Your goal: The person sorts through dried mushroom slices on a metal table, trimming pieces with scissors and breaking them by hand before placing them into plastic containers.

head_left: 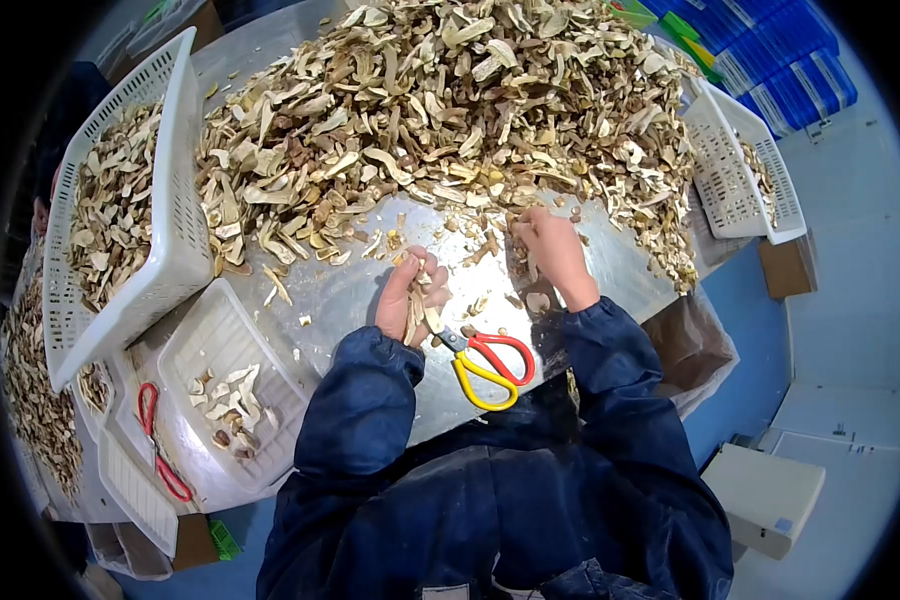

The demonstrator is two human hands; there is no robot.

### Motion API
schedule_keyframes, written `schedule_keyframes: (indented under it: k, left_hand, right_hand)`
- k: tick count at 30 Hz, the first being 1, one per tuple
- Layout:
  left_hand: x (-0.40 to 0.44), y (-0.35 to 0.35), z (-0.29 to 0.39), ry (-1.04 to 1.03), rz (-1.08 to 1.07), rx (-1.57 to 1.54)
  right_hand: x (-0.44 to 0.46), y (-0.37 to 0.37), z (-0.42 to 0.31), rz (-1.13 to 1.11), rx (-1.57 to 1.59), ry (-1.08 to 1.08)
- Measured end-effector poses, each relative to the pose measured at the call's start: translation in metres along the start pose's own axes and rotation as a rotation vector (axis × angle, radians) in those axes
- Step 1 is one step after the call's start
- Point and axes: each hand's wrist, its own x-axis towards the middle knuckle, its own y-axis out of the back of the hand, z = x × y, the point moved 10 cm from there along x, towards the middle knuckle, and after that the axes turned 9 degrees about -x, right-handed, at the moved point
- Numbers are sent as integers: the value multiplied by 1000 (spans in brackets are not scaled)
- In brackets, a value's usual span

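Observation:
A large heap of dried mushroom slices covers the back of the metal table. My left hand is curled around a few dried mushroom slices, just in front of the heap. Scissors with one red and one yellow handle lie close to that hand, blades toward it; whether the palm touches them I cannot tell. At the heap's front edge, my right hand has its fingers pinched together, low over small mushroom pieces. What sits between those fingertips is hidden.
On the left, a white basket is full of slices. Below it, a shallow white tray holds a few pieces, with red-handled scissors beside it. Another white basket stands right, and a lined bin sits below the table edge.

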Motion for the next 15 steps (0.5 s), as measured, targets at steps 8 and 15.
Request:
schedule_keyframes:
  k: [8, 15]
  left_hand:
    - [0, 2, 3, -27, 33, 24]
    - [1, 6, -1, -12, 50, 4]
  right_hand:
    - [-21, -30, 18, -417, 872, -302]
    - [-13, -27, 65, -212, 1494, -359]
